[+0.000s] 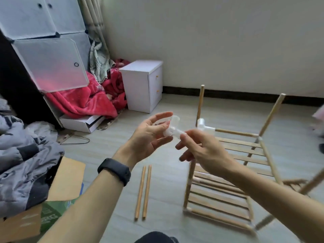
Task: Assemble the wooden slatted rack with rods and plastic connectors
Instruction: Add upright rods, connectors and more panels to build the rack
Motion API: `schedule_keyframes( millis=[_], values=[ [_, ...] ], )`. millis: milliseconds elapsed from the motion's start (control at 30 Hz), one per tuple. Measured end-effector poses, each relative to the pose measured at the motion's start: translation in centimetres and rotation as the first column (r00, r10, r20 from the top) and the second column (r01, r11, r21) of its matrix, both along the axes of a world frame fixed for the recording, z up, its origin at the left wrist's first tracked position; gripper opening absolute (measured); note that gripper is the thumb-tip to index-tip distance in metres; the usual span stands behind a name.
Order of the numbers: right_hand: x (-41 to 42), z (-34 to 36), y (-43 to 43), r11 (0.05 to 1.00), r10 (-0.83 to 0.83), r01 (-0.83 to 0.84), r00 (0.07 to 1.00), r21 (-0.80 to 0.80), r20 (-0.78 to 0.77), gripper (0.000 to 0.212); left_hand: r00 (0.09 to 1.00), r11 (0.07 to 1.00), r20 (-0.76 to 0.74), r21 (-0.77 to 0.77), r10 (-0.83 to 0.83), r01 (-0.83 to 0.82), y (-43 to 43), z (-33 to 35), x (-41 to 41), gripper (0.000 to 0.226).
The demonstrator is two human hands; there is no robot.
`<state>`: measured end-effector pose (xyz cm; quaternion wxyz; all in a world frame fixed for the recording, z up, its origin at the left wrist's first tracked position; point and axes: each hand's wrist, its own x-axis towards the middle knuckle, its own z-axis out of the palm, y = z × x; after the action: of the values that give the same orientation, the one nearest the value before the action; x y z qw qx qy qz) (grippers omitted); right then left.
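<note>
A translucent white plastic connector (172, 128) is held up between both hands in front of me. My left hand (149, 135), with a black band on its wrist, cradles one end with thumb and fingers curled round it. My right hand (201, 148) pinches the other end. Behind them stands the partly built wooden rack (226, 172), with slatted shelves, upright rods and another white connector (203, 125) on its near top corner. Two loose wooden rods (143, 192) lie side by side on the floor to the rack's left.
A small white drawer cabinet (143, 85) stands by the wall. Red blankets (82, 100) and a frosted panel wardrobe (43, 42) fill the left. A grey jacket (24, 163) lies over a cardboard box (57, 186) at the near left. The floor is pale wood.
</note>
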<state>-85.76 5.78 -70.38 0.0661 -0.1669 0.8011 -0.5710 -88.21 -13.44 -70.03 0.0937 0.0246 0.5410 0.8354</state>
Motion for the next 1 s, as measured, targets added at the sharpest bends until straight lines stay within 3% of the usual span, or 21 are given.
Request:
schedule_keyframes(
  millis=[233, 333, 467, 667, 867, 1000],
  values=[
    [1.1, 4.0, 11.6, 0.904, -0.32, 0.318, 0.947, -0.287, 0.042, 0.023, 0.936, 0.931, -0.182, -0.268, -0.302, 0.248, 11.4, 4.5, -1.6, 0.039],
    [1.8, 4.2, 16.2, 0.836, -0.454, 0.436, 0.891, -0.333, 0.028, 0.022, 0.93, 0.933, -0.252, -0.308, -0.269, 0.186, 17.3, 4.2, -1.6, 0.043],
    [3.2, 3.8, 21.4, 0.78, -0.596, 0.555, 0.8, -0.289, -0.073, 0.025, 0.906, 0.935, -0.337, -0.324, -0.256, 0.143, 24.1, 3.3, -1.1, 0.026],
    [4.0, 1.5, 26.7, 0.749, -0.647, 0.618, 0.76, -0.237, -0.063, 0.043, 0.909, 0.908, -0.292, -0.382, -0.297, 0.173, 29.9, 1.2, -1.0, 0.025],
    [3.5, -0.3, 29.4, 0.726, -0.633, 0.631, 0.769, -0.273, 0.094, 0.037, 0.907, 0.869, -0.242, -0.447, -0.345, 0.211, 32.2, 0.1, -1.0, 0.017],
    [3.4, -1.1, 29.7, 0.73, -0.599, 0.606, 0.79, -0.316, 0.131, 0.036, 0.912, 0.852, -0.233, -0.488, -0.337, 0.19, 32.6, -0.5, -1.2, 0.03]
  ],
)
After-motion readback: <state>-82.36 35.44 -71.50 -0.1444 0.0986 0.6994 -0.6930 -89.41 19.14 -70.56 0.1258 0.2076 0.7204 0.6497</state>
